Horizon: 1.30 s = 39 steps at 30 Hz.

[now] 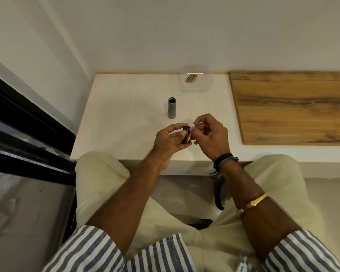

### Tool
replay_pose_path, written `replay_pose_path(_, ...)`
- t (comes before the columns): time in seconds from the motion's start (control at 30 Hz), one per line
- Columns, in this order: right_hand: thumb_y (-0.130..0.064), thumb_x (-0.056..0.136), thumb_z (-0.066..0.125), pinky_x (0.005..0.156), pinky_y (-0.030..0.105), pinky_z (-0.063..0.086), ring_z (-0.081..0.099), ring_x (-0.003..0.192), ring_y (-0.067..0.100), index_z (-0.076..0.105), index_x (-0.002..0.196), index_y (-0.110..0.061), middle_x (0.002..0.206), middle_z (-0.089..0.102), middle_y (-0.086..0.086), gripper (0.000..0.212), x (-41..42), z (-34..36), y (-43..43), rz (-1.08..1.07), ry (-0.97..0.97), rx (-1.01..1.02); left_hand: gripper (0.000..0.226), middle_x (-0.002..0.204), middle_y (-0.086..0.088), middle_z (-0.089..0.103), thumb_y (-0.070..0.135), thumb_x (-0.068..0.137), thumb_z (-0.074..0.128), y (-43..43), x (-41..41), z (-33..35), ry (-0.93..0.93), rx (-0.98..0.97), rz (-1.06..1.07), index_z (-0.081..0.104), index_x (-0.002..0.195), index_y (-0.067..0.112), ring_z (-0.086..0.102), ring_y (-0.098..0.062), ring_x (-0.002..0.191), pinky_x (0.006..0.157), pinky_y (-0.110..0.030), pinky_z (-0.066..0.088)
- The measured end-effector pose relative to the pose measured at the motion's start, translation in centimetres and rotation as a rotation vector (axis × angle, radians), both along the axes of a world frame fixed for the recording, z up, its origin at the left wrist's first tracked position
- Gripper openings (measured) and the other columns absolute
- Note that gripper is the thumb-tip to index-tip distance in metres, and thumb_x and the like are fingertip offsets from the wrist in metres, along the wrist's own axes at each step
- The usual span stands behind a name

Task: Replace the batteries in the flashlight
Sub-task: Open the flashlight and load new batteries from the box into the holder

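Battery holder (185, 135) partly behind fingers (182, 134)

White wall (165, 26), white counter (126, 107), wood panel (292, 107)

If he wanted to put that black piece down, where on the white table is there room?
The widest bare patch is the table's left half, left of the upright flashlight. Another lies between the flashlight and the wooden board. It is crowded at the back around the clear tray of batteries.

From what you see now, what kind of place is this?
Probably a room in a home, not a workshop: a plain white wall, a low white ledge with a wood-grain panel, and a dark-framed window.
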State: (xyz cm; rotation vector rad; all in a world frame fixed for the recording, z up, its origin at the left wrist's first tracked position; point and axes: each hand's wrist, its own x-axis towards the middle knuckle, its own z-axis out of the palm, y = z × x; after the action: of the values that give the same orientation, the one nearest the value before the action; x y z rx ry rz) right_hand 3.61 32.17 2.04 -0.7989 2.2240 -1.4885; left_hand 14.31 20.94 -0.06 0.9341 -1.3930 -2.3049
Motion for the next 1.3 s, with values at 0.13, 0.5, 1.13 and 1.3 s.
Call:
replay_pose_path(0.13, -0.007, 0.093, 0.068, 0.074, 0.038, 0.065, 0.076, 0.076, 0.024, 0.074, 0.106, -0.010, 0.084, 0.078, 0.009, 0.014, -1.1, -0.5, 0.3, -0.141, -0.214, -0.139, 0.028, 0.115, -0.021, 0.073, 0.007, 0.097, 0.061, -0.4, -0.2, -0.1, 0.030, 0.160, 0.064, 0.061, 0.125, 0.006, 0.073, -0.034, 0.104, 0.083, -0.039, 0.061)
replay_pose_path(0.5, -0.011, 0.073, 0.081, 0.079, 0.044, 0.064, 0.076, 0.083, 0.024, 0.077, 0.079, -0.024, 0.082, 0.077, 0.000, 0.014, -6.9, -4.3, 2.0, -0.571, -0.249, 0.004, 0.026, 0.113, -0.025, 0.067, -0.006, 0.096, 0.057, -0.7, -0.2, -0.5, 0.091, 0.403, 0.096, 0.060, 0.121, -0.001, 0.072, -0.038, 0.103, 0.085, -0.044, 0.061)
replay_pose_path(1.13, -0.016, 0.086, 0.077, 0.080, 0.029, 0.054, 0.065, 0.081, 0.013, 0.082, 0.094, -0.017, 0.087, 0.077, 0.000, 0.010, -7.5, -7.2, 1.4, -0.430, 0.038, 0.281, 0.023, 0.121, -0.014, 0.072, 0.014, 0.104, 0.046, -0.8, 0.0, -0.5, 0.243, 0.525, -0.024, 0.062, 0.119, 0.011, 0.068, -0.029, 0.115, 0.092, -0.040, 0.058)
replay_pose_path(1.3, -0.017, 0.086, 0.076, 0.088, 0.037, 0.058, 0.067, 0.085, 0.015, 0.081, 0.095, -0.018, 0.089, 0.077, -0.001, 0.010, -7.5, -6.9, 1.6, -0.414, 0.041, 0.296, 0.020, 0.121, -0.009, 0.073, 0.016, 0.103, 0.049, -0.8, 0.3, -0.4, 0.222, 0.498, -0.012, 0.065, 0.115, 0.017, 0.070, -0.022, 0.112, 0.084, -0.031, 0.059)
